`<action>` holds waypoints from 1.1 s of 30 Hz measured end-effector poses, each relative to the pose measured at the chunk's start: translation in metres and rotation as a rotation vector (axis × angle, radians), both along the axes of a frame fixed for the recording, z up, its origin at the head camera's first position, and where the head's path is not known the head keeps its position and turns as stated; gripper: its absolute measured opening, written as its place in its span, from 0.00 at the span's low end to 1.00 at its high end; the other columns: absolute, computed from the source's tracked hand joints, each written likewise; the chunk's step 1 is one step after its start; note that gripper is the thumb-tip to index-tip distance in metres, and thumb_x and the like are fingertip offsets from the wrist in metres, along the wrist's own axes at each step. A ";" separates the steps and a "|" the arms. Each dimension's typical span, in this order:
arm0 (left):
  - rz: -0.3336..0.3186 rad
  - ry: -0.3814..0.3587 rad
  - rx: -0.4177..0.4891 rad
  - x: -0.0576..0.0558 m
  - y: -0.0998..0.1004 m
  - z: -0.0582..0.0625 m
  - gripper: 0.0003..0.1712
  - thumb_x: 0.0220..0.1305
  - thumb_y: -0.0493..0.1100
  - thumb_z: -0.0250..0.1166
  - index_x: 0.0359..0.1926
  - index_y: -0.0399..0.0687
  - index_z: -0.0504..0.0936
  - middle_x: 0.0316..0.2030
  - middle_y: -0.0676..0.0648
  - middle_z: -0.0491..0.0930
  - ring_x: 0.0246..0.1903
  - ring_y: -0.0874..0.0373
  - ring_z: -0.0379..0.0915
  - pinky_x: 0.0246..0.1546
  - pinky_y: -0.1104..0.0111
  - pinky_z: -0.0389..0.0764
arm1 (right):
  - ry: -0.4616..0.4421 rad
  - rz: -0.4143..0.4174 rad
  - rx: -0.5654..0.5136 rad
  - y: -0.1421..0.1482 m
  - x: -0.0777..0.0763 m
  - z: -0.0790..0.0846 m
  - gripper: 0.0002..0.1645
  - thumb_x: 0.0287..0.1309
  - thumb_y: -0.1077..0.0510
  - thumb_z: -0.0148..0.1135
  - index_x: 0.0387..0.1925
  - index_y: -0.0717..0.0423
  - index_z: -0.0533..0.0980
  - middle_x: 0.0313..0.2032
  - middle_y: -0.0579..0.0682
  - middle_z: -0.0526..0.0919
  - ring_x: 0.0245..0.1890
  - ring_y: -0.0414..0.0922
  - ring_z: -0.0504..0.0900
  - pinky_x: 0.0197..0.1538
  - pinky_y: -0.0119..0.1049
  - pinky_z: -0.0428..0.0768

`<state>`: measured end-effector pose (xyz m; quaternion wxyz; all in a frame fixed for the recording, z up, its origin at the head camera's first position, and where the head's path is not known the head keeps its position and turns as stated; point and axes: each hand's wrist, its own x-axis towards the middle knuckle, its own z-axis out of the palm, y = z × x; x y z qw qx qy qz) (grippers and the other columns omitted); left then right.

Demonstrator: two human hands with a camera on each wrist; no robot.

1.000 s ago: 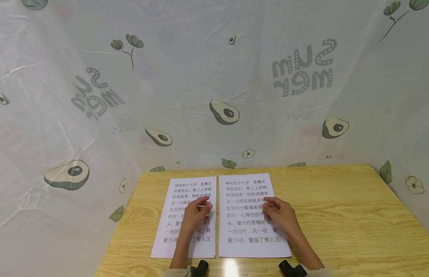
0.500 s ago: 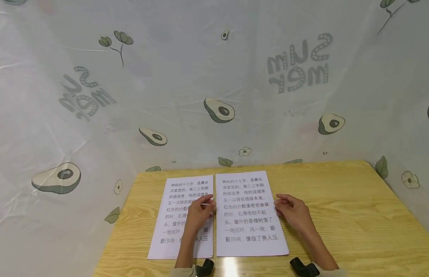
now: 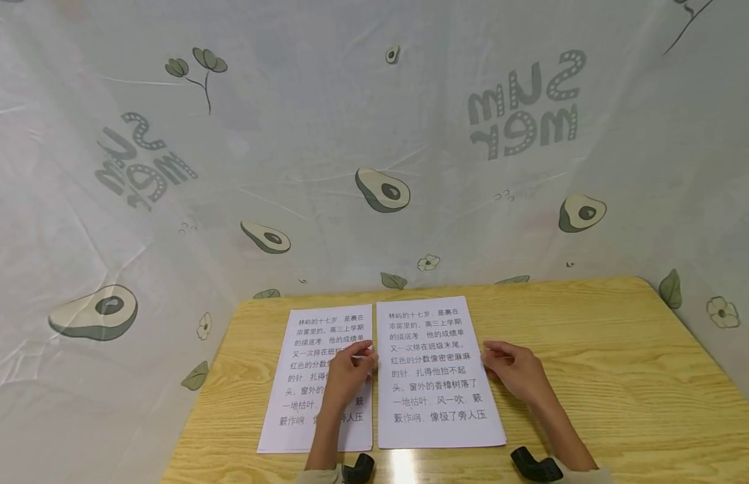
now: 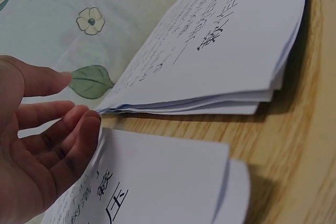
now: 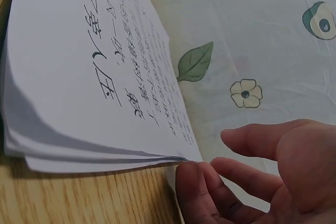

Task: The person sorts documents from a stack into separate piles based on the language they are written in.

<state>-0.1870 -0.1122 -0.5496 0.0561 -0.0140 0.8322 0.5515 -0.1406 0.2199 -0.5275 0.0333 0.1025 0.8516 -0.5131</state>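
Two stacks of white paper with printed Chinese text lie side by side, a narrow gap between them. Over the right part of the left stack [image 3: 302, 396] hovers my left hand [image 3: 347, 376], fingers loosely bent at the left edge of the right stack [image 3: 435, 383]. At the opposite long edge of that stack is my right hand [image 3: 518, 373]. In the right wrist view the fingertips [image 5: 191, 182] meet the edge of the sheets, and the thumb stands apart. In the left wrist view the thumb [image 4: 50, 82] is likewise apart from the fingers. Neither hand pinches the paper.
The stacks lie on a wooden table [image 3: 604, 376] with wood grain. Behind and beside it hangs a pale curtain [image 3: 314, 134] printed with avocados and leaves. Each wrist wears a black camera mount, such as the left mount [image 3: 359, 467].
My right hand has moved right, off the face of the right stack to its right edge. The left hand has shifted slightly right towards the gap. The head view has turned a little.
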 end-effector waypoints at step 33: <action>-0.023 0.059 -0.255 0.005 0.013 -0.003 0.22 0.69 0.44 0.73 0.61 0.44 0.87 0.40 0.52 0.82 0.37 0.61 0.75 0.36 0.74 0.75 | 0.015 0.104 0.188 -0.008 0.000 0.001 0.29 0.72 0.57 0.67 0.66 0.72 0.78 0.51 0.61 0.87 0.46 0.49 0.86 0.40 0.31 0.79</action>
